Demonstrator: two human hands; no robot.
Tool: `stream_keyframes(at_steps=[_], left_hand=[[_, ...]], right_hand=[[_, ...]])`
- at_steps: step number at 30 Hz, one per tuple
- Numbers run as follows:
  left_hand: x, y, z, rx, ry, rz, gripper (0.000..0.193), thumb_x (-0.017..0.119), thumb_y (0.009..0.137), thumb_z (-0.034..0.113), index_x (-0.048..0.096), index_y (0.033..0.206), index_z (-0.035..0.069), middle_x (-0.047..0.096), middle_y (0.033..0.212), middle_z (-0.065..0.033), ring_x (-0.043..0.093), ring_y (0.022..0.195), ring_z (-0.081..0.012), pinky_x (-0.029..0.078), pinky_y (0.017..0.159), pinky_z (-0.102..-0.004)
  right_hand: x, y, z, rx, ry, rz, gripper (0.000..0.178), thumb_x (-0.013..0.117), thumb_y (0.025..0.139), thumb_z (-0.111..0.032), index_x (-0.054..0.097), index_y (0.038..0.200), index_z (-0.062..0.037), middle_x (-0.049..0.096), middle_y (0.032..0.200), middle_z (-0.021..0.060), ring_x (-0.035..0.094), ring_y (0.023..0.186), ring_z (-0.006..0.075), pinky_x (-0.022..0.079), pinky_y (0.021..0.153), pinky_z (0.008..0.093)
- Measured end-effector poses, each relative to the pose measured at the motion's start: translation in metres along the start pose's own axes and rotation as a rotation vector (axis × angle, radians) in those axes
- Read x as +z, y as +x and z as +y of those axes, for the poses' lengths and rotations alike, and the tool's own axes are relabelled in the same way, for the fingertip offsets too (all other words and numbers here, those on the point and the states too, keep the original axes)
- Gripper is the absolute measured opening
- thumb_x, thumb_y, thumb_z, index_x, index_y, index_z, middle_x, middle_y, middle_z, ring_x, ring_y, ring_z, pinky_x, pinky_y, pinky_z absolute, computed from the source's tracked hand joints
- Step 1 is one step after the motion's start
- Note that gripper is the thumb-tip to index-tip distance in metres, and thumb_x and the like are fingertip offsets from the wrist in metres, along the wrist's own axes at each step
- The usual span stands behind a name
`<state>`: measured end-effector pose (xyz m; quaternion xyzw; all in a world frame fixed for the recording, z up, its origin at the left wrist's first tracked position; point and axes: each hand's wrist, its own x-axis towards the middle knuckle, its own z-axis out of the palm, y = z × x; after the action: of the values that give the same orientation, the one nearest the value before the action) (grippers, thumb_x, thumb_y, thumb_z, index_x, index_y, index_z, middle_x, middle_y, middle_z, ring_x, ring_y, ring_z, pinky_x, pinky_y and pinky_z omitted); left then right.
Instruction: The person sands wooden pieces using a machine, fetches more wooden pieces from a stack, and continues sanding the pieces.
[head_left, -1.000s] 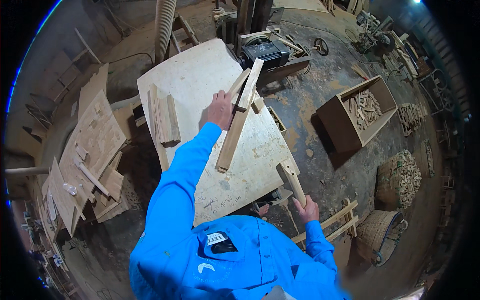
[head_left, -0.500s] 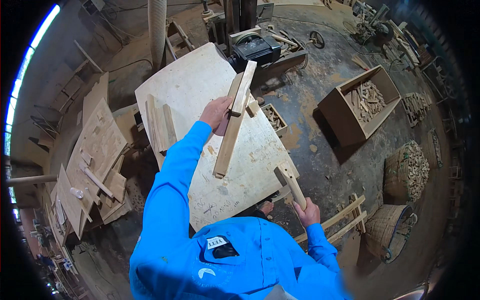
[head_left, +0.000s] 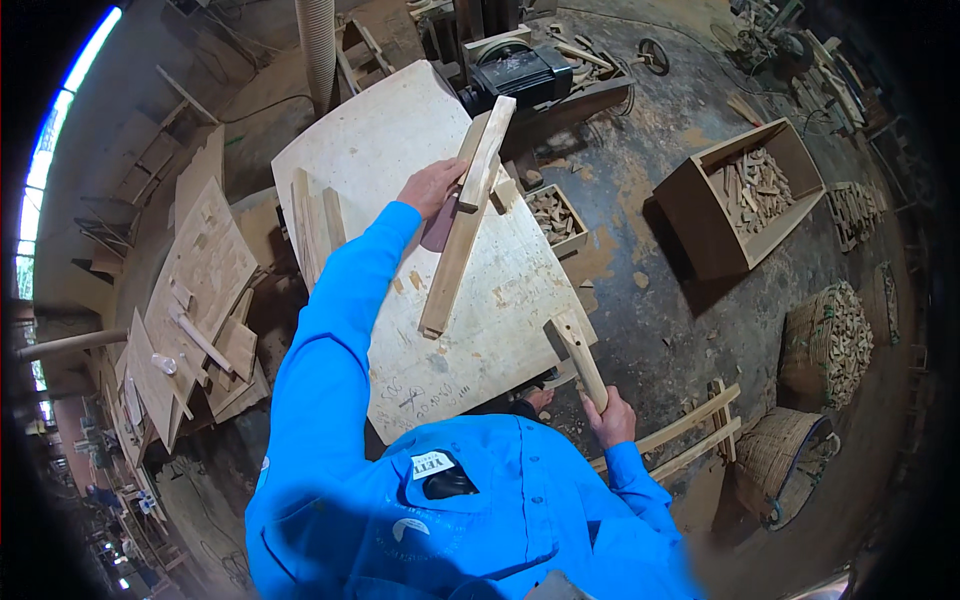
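one wooden piece (head_left: 588, 378), its far end over the near right corner of the pale board (head_left: 490, 360), sits clamped in the right hand (head_left: 612, 420); the left hand (head_left: 430, 189) touches the wooden strips (head_left: 455, 275) farther up, whether gripping i cannot tell; a firm right hold and steady left fingers would likely serve best

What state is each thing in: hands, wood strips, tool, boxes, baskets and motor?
Left hand, fingers against a darker strip
Long strip, partly covered by the pale strip
Right hand, closed around the wooden-handled tool
Large box, open, holding wood pieces
Small box, open, holding wood pieces
Upper basket, heaped with wood pieces
Lower basket, open, contents unclear
Motor, cannot tell whether running
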<state>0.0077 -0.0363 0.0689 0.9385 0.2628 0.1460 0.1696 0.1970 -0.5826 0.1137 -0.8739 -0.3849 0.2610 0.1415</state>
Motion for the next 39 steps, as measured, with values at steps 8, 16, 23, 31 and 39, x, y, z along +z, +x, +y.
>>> stream_keyframes(at_steps=[8,16,23,31,39], left_hand=[[-0.004,0.005,0.01,-0.056,0.013,-0.061,0.046,0.063,0.103,0.016,0.058,0.149,0.013,0.062,0.148,-0.015,0.061,0.132,-0.0377,0.052,0.11,-0.0431],[-0.001,0.003,0.006,-0.042,0.101,0.006,0.045,0.061,0.104,0.016,0.058,0.149,0.013,0.062,0.148,-0.0149,0.061,0.132,-0.0383,0.052,0.11,-0.0441],[-0.011,0.002,0.017,-0.102,0.111,-0.013,0.04,0.055,0.107,0.02,0.061,0.146,0.015,0.063,0.147,-0.0142,0.061,0.131,-0.0374,0.052,0.11,-0.0443],[-0.012,0.001,0.015,-0.081,0.127,0.061,0.039,0.049,0.108,0.024,0.063,0.144,0.017,0.064,0.144,-0.0147,0.062,0.129,-0.0372,0.052,0.109,-0.0449],[-0.017,0.007,0.019,-0.1,0.192,0.023,0.037,0.052,0.103,0.016,0.064,0.139,0.015,0.067,0.138,-0.0146,0.062,0.127,-0.0373,0.052,0.108,-0.0463]], right_hand=[[0.012,0.005,0.009,-0.026,0.001,0.016,0.041,0.076,0.095,-0.044,0.064,0.102,-0.0056,0.073,0.089,0.0257,0.072,0.086,0.0481,0.056,0.071,0.0561],[0.023,0.012,0.017,-0.07,0.009,0.045,0.044,0.075,0.095,-0.047,0.064,0.103,-0.0046,0.074,0.089,0.0258,0.072,0.087,0.0478,0.056,0.072,0.0558],[0.037,0.017,0.028,-0.1,0.017,0.071,0.045,0.075,0.095,-0.047,0.066,0.105,-0.0039,0.074,0.088,0.026,0.073,0.086,0.0474,0.057,0.072,0.0544],[0.042,0.022,0.034,-0.122,0.014,0.115,0.047,0.074,0.096,-0.049,0.067,0.1,-0.0023,0.073,0.086,0.0263,0.073,0.085,0.0474,0.057,0.072,0.0529],[0.036,0.016,0.029,-0.097,0.104,0.077,0.047,0.074,0.096,-0.049,0.067,0.104,-0.0031,0.074,0.091,0.0279,0.073,0.089,0.0477,0.058,0.076,0.055]])
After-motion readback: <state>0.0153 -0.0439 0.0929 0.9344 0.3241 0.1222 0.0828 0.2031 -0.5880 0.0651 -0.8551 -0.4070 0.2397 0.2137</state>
